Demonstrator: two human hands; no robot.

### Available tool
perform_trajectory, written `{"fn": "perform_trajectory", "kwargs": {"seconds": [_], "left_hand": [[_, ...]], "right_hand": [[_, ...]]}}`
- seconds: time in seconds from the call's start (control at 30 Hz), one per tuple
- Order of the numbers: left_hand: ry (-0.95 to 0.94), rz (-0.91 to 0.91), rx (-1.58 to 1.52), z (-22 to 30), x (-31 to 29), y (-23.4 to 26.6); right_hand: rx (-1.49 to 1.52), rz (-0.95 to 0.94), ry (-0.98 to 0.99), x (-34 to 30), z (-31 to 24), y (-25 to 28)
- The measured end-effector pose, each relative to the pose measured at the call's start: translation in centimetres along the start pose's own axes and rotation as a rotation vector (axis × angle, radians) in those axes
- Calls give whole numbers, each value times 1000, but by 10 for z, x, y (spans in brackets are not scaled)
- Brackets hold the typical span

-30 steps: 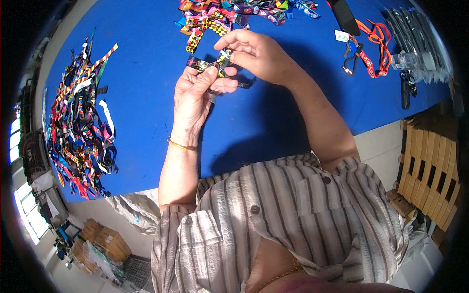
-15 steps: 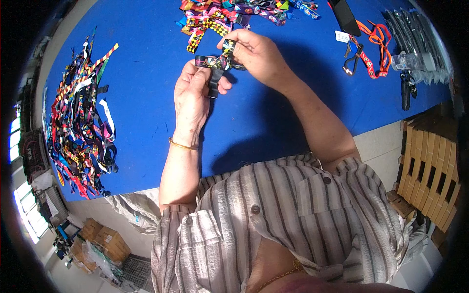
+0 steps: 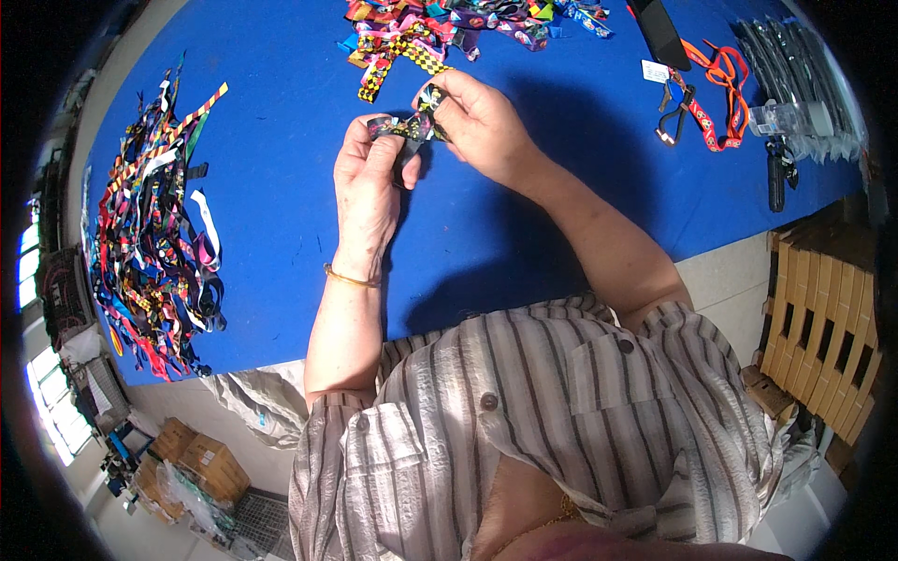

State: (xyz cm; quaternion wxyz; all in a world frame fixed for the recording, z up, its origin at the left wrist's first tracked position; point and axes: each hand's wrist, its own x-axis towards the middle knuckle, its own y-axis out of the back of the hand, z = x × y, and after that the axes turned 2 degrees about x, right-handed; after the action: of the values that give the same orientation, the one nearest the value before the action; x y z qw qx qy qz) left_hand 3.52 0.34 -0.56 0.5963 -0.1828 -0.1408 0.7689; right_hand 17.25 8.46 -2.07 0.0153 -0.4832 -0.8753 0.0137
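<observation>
A black patterned ribbon strap (image 3: pixel 412 126), folded over itself, is held up between my two hands above the blue table. My left hand (image 3: pixel 369 168) pinches its left part between thumb and fingers. Round the upper right end my right hand (image 3: pixel 482 122) is closed, thumb and fingertips on the strap. Just beyond the hands lies a pile of folded colourful straps (image 3: pixel 449 28), with a yellow-and-black checkered one (image 3: pixel 374 79) sticking out toward me. To the left spreads a long heap of loose patterned straps (image 3: pixel 154 243).
On the right of the blue table (image 3: pixel 281 215) lie a dark phone (image 3: pixel 659 33), a red-orange lanyard with a black clip (image 3: pixel 716 131), a clear plastic container (image 3: pixel 790 119) and stacked plastic-wrapped black items (image 3: pixel 800 65). Cardboard boxes (image 3: pixel 213 467) stand on the floor at lower left.
My right hand has lowered slightly and come closer to the left. The strap's hanging dark end now shows less, and its upper loop is bent down.
</observation>
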Motion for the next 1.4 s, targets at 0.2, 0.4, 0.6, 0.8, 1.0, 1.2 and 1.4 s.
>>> {"fn": "perform_trajectory", "kwargs": {"seconds": [0.2, 0.4, 0.6, 0.8, 1.0, 1.2, 1.4], "left_hand": [[19, -1, -116, -3, 0, 4], [24, 19, -215, -3, -4, -3], [-25, 24, -239, -3, -8, -8], [-103, 28, -76, -3, -10, -8], [82, -58, -278, -1, -6, 0], [153, -53, -252, 5, -2, 5], [44, -96, -256, 6, -3, -4]], "right_hand": [[-72, 69, 209, 3, 11, -7], [57, 129, 217, -2, 4, -9], [265, 93, 28, -10, -10, -13], [615, 52, -223, -12, -19, -11], [716, 6, -246, -16, -18, -17], [624, 34, -186, -18, -14, -20], [520, 55, -133, -17, -13, -18]]}}
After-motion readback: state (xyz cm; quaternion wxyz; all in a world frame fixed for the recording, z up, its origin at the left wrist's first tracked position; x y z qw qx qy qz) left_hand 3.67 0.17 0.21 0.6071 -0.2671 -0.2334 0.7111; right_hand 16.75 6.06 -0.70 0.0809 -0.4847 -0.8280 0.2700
